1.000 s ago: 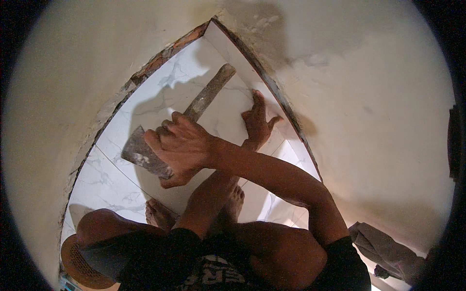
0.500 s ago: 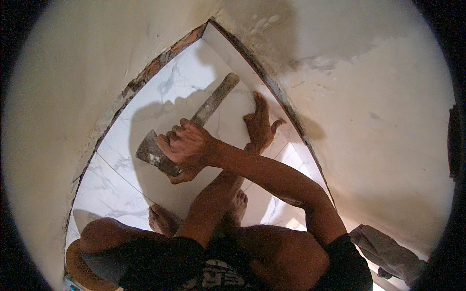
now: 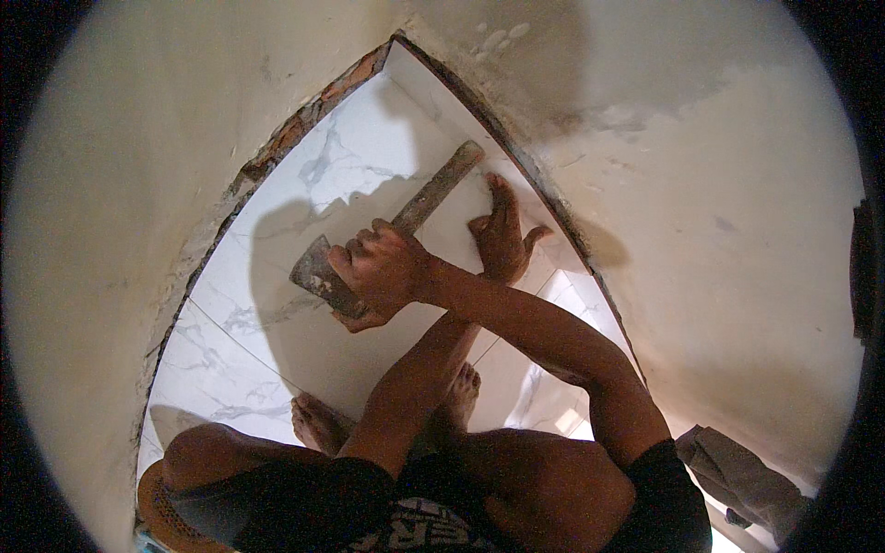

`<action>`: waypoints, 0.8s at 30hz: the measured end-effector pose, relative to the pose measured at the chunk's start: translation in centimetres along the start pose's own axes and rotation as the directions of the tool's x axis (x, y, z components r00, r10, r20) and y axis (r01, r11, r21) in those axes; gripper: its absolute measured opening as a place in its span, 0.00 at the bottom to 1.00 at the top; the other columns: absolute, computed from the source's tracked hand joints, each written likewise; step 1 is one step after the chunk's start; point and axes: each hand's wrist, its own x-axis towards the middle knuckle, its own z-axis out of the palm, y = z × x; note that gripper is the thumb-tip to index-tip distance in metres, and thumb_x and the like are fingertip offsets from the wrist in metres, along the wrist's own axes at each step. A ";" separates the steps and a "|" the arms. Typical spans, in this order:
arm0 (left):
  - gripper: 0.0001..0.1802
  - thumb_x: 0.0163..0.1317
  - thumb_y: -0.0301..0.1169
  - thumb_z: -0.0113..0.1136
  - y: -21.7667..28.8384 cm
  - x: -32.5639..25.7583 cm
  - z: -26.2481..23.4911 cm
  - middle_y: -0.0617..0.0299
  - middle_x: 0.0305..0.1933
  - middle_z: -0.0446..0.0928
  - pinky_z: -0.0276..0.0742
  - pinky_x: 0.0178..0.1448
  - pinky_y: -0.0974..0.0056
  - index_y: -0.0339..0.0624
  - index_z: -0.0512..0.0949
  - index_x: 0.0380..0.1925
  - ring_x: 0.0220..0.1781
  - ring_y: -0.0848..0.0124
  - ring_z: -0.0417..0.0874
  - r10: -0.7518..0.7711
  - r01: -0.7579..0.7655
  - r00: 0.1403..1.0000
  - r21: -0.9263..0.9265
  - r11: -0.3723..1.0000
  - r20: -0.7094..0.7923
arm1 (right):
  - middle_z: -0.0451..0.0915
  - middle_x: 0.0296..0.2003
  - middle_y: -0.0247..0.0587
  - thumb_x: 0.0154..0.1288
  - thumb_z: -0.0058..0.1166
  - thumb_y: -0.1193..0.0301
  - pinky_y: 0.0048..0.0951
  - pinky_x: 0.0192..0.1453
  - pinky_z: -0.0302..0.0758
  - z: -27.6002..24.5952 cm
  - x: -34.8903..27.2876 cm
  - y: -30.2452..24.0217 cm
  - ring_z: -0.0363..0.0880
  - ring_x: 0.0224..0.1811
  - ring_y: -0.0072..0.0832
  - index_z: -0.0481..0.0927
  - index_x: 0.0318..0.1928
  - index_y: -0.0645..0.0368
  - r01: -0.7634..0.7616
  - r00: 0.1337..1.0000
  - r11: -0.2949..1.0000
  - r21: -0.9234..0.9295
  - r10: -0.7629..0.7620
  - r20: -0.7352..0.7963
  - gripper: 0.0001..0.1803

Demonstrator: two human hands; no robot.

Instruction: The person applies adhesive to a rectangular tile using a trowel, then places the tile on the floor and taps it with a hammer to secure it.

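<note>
Hammer (image 3: 387,238) in my fist over the white marble tile (image 3: 277,323), down in the corner.

My right hand (image 3: 383,275) is clenched around the hammer near its head, wooden handle pointing off toward the wall corner. My arms are crossed, so my left hand (image 3: 502,235) lies flat, fingers spread, pressing the tile just beside the handle's far end. Plastered walls (image 3: 719,184) close in on both sides, and my bare feet (image 3: 318,424) are tucked under me.
</note>
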 end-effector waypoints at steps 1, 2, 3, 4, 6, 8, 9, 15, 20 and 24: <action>0.66 0.53 0.61 0.66 0.0 0.0 0.0 0.36 0.80 0.39 0.64 0.55 0.45 0.29 0.40 0.75 0.63 0.43 0.70 0.056 -0.056 0.997 0.001 0.998 -0.060 | 0.79 0.24 0.49 0.49 0.58 0.34 0.48 0.42 0.76 0.1 -0.1 -0.1 0.82 0.29 0.45 0.73 0.48 0.70 0.009 1.000 1.000 0.005 -0.009 0.018 0.47; 0.66 0.53 0.60 0.66 0.0 0.1 0.0 0.36 0.80 0.39 0.64 0.54 0.45 0.29 0.40 0.75 0.63 0.43 0.71 0.012 -0.012 1.000 0.010 1.000 -0.012 | 0.80 0.24 0.49 0.49 0.58 0.34 0.48 0.42 0.76 0.3 0.0 -0.3 0.82 0.29 0.46 0.72 0.48 0.70 0.018 0.999 1.000 0.011 -0.018 0.035 0.47; 0.66 0.53 0.60 0.66 0.0 0.1 0.0 0.36 0.80 0.39 0.64 0.54 0.46 0.28 0.40 0.75 0.63 0.44 0.71 -0.021 0.021 0.999 0.013 1.000 0.034 | 0.80 0.24 0.50 0.49 0.58 0.34 0.48 0.42 0.76 0.4 -0.1 -1.1 0.82 0.29 0.46 0.73 0.48 0.70 0.017 0.996 1.000 0.022 -0.019 0.087 0.47; 0.66 0.53 0.59 0.66 0.0 0.1 0.0 0.36 0.80 0.39 0.64 0.54 0.46 0.28 0.40 0.75 0.62 0.44 0.71 -0.069 0.068 0.993 0.014 0.998 0.099 | 0.80 0.24 0.50 0.49 0.58 0.34 0.48 0.42 0.76 0.5 -0.1 -1.8 0.82 0.29 0.46 0.72 0.48 0.70 0.001 0.982 1.000 0.019 -0.004 0.188 0.47; 0.66 0.53 0.60 0.66 0.0 0.0 -0.1 0.35 0.80 0.39 0.64 0.54 0.46 0.28 0.40 0.74 0.62 0.44 0.71 -0.061 0.058 0.994 0.028 0.998 0.091 | 0.80 0.24 0.50 0.49 0.57 0.33 0.47 0.41 0.76 0.7 0.1 -3.0 0.82 0.28 0.46 0.72 0.48 0.69 0.058 0.987 0.995 0.077 -0.069 0.144 0.47; 0.66 0.53 0.60 0.67 0.2 -0.2 -0.2 0.35 0.80 0.39 0.64 0.53 0.47 0.27 0.40 0.74 0.61 0.45 0.72 -0.066 0.062 0.993 0.044 0.997 0.099 | 0.79 0.23 0.50 0.49 0.57 0.33 0.46 0.41 0.76 0.8 0.1 -3.0 0.82 0.28 0.45 0.73 0.48 0.69 0.101 0.988 0.992 0.076 -0.109 0.107 0.47; 0.66 0.53 0.60 0.67 0.3 -0.1 -0.3 0.35 0.80 0.39 0.64 0.53 0.47 0.27 0.39 0.74 0.60 0.45 0.73 -0.068 0.063 0.993 0.054 0.997 0.097 | 0.79 0.23 0.50 0.49 0.57 0.33 0.45 0.40 0.76 0.8 0.0 -2.5 0.81 0.27 0.45 0.73 0.47 0.69 0.125 0.989 0.991 0.049 -0.128 0.070 0.47; 0.68 0.52 0.59 0.68 0.7 0.4 -1.0 0.36 0.80 0.38 0.65 0.52 0.46 0.25 0.37 0.74 0.51 0.45 0.78 -0.068 0.057 0.993 0.103 0.993 0.099 | 0.79 0.21 0.49 0.47 0.58 0.34 0.44 0.34 0.73 0.7 0.1 0.0 0.80 0.26 0.44 0.77 0.41 0.66 0.027 0.999 0.999 -0.043 -0.026 0.025 0.42; 0.66 0.52 0.60 0.66 1.1 0.8 -1.3 0.33 0.79 0.41 0.63 0.54 0.54 0.23 0.42 0.73 0.72 0.52 0.63 -0.165 0.145 0.955 0.097 0.985 0.248 | 0.80 0.25 0.50 0.43 0.60 0.33 0.45 0.35 0.73 0.6 0.3 -1.5 0.80 0.28 0.43 0.76 0.40 0.66 0.158 0.946 0.977 0.141 -0.191 0.262 0.44; 0.66 0.53 0.61 0.65 1.0 0.6 -1.2 0.33 0.79 0.41 0.63 0.55 0.54 0.23 0.42 0.73 0.70 0.52 0.66 -0.148 0.141 0.961 0.046 0.989 0.232 | 0.79 0.25 0.50 0.44 0.60 0.32 0.48 0.38 0.74 0.1 -0.4 -0.1 0.81 0.30 0.45 0.74 0.45 0.67 -0.127 0.921 0.992 0.019 0.111 0.373 0.47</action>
